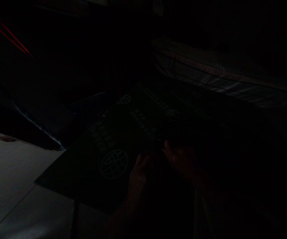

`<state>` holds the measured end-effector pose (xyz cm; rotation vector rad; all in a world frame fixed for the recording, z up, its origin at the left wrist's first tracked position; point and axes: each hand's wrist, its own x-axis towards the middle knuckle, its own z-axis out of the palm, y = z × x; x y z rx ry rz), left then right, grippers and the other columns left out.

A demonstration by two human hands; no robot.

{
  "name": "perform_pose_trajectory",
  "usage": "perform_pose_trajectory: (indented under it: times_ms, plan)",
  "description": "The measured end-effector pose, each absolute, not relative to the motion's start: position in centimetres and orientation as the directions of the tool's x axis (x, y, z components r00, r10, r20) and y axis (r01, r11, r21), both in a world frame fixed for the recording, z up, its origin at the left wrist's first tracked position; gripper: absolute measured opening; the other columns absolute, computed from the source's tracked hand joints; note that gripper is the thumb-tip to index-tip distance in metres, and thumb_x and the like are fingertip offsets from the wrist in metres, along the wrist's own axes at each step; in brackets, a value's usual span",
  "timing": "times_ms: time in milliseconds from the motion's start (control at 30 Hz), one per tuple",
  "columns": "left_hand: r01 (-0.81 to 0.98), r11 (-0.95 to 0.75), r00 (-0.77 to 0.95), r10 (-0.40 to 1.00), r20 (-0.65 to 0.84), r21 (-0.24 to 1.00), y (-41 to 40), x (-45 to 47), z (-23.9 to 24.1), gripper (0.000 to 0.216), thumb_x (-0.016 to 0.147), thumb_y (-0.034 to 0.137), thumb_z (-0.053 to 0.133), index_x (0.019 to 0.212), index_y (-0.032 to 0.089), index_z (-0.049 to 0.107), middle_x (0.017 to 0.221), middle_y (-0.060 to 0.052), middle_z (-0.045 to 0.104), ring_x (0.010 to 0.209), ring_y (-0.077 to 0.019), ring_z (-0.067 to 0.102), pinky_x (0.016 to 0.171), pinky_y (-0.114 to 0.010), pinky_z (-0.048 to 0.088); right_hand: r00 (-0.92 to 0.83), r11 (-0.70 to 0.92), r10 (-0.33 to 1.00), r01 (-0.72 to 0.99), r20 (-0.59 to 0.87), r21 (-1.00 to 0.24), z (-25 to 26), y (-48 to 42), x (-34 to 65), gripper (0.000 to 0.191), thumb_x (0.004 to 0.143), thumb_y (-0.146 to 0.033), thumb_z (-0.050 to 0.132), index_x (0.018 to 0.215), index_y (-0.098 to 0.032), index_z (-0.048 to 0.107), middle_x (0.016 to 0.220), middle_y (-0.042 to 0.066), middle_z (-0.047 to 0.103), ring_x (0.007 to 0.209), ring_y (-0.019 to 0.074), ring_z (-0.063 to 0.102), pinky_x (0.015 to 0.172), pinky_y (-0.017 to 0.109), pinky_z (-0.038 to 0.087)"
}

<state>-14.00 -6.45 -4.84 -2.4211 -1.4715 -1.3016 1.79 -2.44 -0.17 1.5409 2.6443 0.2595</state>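
The picture is very dark. A dark green board [83, 181] with pale printed lettering and globe marks lies before me as a tabletop. My left hand [140, 169] is over its near edge, fingers curled closed; what they hold, if anything, is lost in the dark. Just to the right, my right hand [178, 157] is closed too, its thumb side pointing up and left. Beyond the right hand, a black patch with small bright specks [168, 131] lies on the board; its kind cannot be made out.
A pale tiled floor [14, 172] shows at lower left, and a table leg [74, 217] stands under the board. Behind the board is a striped, cloth-like bulk [208, 76]. Thin red cords [9, 31] hang at upper left. A dark bluish object [91, 103] sits past the left edge.
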Motion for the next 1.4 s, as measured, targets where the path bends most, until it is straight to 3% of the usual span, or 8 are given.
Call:
perform_pose_trajectory:
  times_ms: [200,367,533,867,1100,1200,1400]
  plan:
    - [0.763,-0.547,0.307,0.776,0.551,0.346,-6.6,-14.6,-4.7,0.026,0.092,0.024,0.043,0.103,0.017,0.066,0.101,-0.007,0.065,0.097,-0.0197,0.054,0.073,-0.029,0.054,-0.393,0.394,0.888,0.918,0.239,0.047,-1.8,-2.6,2.8,0.035,0.095,-0.032,0.039,0.117,-0.02,0.063,0.072,0.006,0.072,0.056,0.0142,0.064,0.05,0.023,0.038]
    - [0.771,-0.545,0.259,0.741,0.619,0.329,-6.6,-14.6,-4.1,0.029,0.093,0.024,0.04,0.094,0.016,0.068,0.093,-0.006,0.066,0.087,-0.0185,0.056,0.066,-0.027,0.054,-0.351,0.383,0.874,0.923,0.335,-0.032,-2.6,-2.7,3.4,0.031,0.093,-0.029,0.041,0.11,-0.021,0.066,0.079,0.006,0.073,0.056,0.0118,0.064,0.053,0.021,0.041]
    - [0.802,-0.502,0.303,0.808,0.505,0.323,-6.6,-14.8,-4.3,0.025,0.09,0.024,0.047,0.104,0.017,0.066,0.098,-0.007,0.065,0.096,-0.0198,0.055,0.065,-0.024,0.055,-0.403,0.436,0.867,0.899,0.293,-0.052,-2.1,-2.8,3.4,0.032,0.092,-0.027,0.042,0.115,-0.022,0.063,0.079,0.004,0.073,0.058,0.0121,0.064,0.053,0.021,0.042]
    - [0.805,-0.518,0.349,0.807,0.476,0.288,-6.6,-15.2,-4.6,0.026,0.089,0.022,0.048,0.108,0.017,0.064,0.101,-0.007,0.065,0.098,-0.0207,0.055,0.07,-0.026,0.055,-0.404,0.413,0.903,0.91,0.148,-0.037,-1.6,-2.6,3.0,0.034,0.092,-0.026,0.04,0.121,-0.023,0.059,0.076,0.003,0.073,0.059,0.0126,0.065,0.053,0.021,0.042]
    - [0.837,-0.439,0.292,0.863,0.412,0.327,-6.8,-15.2,-4.5,0.025,0.086,0.019,0.053,0.108,0.02,0.064,0.103,-0.005,0.065,0.095,-0.0194,0.056,0.064,-0.021,0.054,-0.434,0.445,0.889,0.894,0.146,-0.049,-1.7,-2.5,3.0,0.036,0.089,-0.023,0.045,0.124,-0.023,0.057,0.078,0.004,0.073,0.061,0.0127,0.065,0.055,0.02,0.043]
    - [0.835,-0.442,0.291,0.861,0.417,0.329,-6.8,-15.4,-4.7,0.03,0.088,0.021,0.049,0.115,0.019,0.061,0.102,-0.006,0.065,0.091,-0.0184,0.057,0.066,-0.023,0.055,-0.435,0.446,0.887,0.894,0.153,-0.045,-1.6,-2.5,2.9,0.036,0.089,-0.023,0.045,0.123,-0.023,0.058,0.075,0.003,0.072,0.058,0.0126,0.064,0.053,0.021,0.043]
    - [0.851,-0.433,0.284,0.855,0.434,0.297,-6.9,-15.1,-4.4,0.028,0.083,0.018,0.053,0.108,0.021,0.064,0.098,-0.006,0.065,0.092,-0.0211,0.056,0.063,-0.026,0.053,-0.421,0.439,0.886,0.897,0.194,-0.058,-1.5,-2.6,2.8,0.036,0.089,-0.024,0.046,0.123,-0.025,0.057,0.077,0.004,0.072,0.063,0.0133,0.066,0.057,0.021,0.045]
